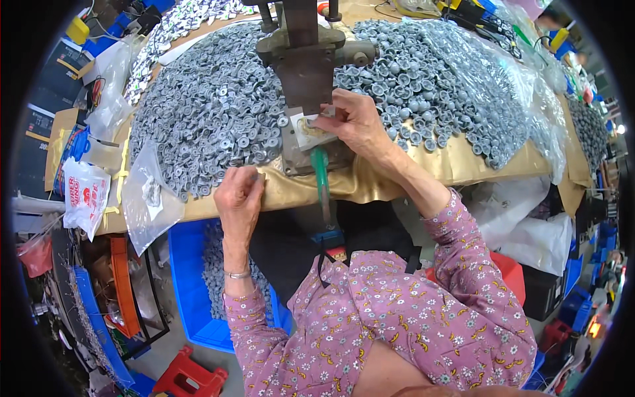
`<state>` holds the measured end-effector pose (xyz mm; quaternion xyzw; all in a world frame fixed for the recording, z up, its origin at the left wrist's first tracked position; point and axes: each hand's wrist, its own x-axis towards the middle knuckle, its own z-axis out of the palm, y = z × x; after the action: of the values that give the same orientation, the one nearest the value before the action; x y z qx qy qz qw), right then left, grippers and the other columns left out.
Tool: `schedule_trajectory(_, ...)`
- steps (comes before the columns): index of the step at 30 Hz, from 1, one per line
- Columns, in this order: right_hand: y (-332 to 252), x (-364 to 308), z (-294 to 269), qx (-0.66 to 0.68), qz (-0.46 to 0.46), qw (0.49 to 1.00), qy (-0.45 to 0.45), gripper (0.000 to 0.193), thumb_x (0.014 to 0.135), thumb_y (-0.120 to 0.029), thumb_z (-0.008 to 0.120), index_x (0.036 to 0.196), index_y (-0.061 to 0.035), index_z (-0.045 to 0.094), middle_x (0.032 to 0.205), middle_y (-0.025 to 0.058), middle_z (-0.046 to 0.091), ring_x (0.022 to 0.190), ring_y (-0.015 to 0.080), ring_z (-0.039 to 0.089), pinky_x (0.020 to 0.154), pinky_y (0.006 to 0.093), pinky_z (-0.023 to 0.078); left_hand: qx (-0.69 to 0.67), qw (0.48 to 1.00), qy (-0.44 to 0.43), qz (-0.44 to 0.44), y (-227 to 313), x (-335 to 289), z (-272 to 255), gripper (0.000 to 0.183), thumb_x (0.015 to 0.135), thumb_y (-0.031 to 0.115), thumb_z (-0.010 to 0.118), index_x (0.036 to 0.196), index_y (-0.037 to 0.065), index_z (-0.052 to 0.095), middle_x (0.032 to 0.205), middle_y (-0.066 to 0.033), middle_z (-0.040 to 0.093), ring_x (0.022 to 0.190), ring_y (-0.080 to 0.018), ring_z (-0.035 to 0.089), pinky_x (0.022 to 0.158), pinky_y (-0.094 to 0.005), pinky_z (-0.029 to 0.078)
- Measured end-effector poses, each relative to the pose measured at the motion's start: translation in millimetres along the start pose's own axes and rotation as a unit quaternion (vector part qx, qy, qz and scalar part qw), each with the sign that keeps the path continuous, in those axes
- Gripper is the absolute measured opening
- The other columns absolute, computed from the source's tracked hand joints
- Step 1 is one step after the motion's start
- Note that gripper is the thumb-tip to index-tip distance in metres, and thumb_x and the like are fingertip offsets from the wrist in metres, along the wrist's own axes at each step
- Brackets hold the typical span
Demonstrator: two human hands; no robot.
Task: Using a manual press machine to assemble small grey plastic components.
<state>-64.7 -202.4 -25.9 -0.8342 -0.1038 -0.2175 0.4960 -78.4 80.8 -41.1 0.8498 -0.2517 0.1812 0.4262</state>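
My right hand (360,126) is at the hand press (303,73), its fingers pinched together over the small white plate (316,137) under the ram. Whatever lies between those fingertips is too small or hidden to name. My left hand (238,196) rests at the front edge of the table with curled fingers, and I cannot make out what is inside them. Grey round plastic discs (211,99) with raised centres are heaped beside and beyond it. On the other side of the press lie grey dome-shaped caps (403,79). A green handle (321,177) sticks out toward me below the plate.
Gold sheeting (456,159) covers the table. A blue bin (192,291) of grey parts stands below on the left, near a red stool (192,374). Clear plastic bags (152,198) hang at the left edge, and clear plastic film (529,99) lies at the right.
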Motion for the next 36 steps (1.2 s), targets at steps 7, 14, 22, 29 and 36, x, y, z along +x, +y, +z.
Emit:
schedule_trajectory(7, 8.4, 6.3, -2.0, 0.014, -0.009, 1.000, -0.017, 0.037, 0.077, -0.021, 0.090, 0.099, 0.0018, 0.071, 0.096, 0.0102, 0.069, 0.070, 0.0212, 0.067, 0.062, 0.0340, 0.053, 0.054, 0.997, -0.043, -0.022, 5.8, -5.0, -13.0, 0.018, 0.077, 0.001, 0.076, 0.094, 0.003, 0.069, 0.081, -0.0073, 0.062, 0.059, -0.0182, 0.056, 0.053, -0.0313, 0.046)
schedule_trajectory(14, 20.6, 5.1, -4.9, -0.066, -0.160, 0.985, 0.023, 0.022, 0.080, -0.014, 0.086, 0.096, -0.0009, 0.077, 0.090, 0.0087, 0.067, 0.068, 0.0215, 0.067, 0.061, 0.0321, 0.053, 0.121, 0.992, -0.014, -0.015, 5.9, -12.8, -4.6, 0.016, 0.077, 0.010, 0.080, 0.082, 0.004, 0.067, 0.076, -0.0100, 0.058, 0.068, -0.0281, 0.060, 0.060, -0.0403, 0.048)
schedule_trajectory(22, 1.5, -5.1, 2.5, 0.114, 0.069, 0.990, 0.039, 0.012, 0.080, -0.004, 0.083, 0.092, -0.0029, 0.079, 0.091, 0.0040, 0.072, 0.068, 0.0117, 0.060, 0.061, 0.0283, 0.049, -0.024, 0.996, 0.005, -0.082, 10.7, 7.0, 3.6, 0.010, 0.081, 0.003, 0.074, 0.084, -0.001, 0.066, 0.073, -0.0081, 0.060, 0.059, -0.0175, 0.057, 0.056, -0.0324, 0.047)
schedule_trajectory(29, 15.7, -3.4, 13.3, 0.135, 0.083, 0.986, 0.059, 0.013, 0.078, -0.005, 0.082, 0.090, -0.0051, 0.080, 0.088, 0.0039, 0.071, 0.067, 0.0111, 0.059, 0.060, 0.0277, 0.048, -0.122, 0.988, -0.081, -0.041, 22.3, 71.1, 42.9, 0.007, 0.086, 0.002, 0.072, 0.091, -0.002, 0.070, 0.076, -0.0006, 0.065, 0.066, -0.0047, 0.055, 0.058, -0.0227, 0.044)
schedule_trajectory(36, 9.1, -11.6, 10.8, 0.095, 0.049, 0.992, 0.071, 0.013, 0.079, -0.005, 0.081, 0.091, -0.0064, 0.079, 0.088, 0.0034, 0.069, 0.065, 0.0104, 0.057, 0.058, 0.0272, 0.046, -0.128, 0.981, -0.141, -0.025, 32.6, 89.5, 56.6, 0.012, 0.083, 0.007, 0.075, 0.085, -0.004, 0.069, 0.071, -0.0027, 0.062, 0.062, -0.0061, 0.053, 0.055, -0.0254, 0.041)
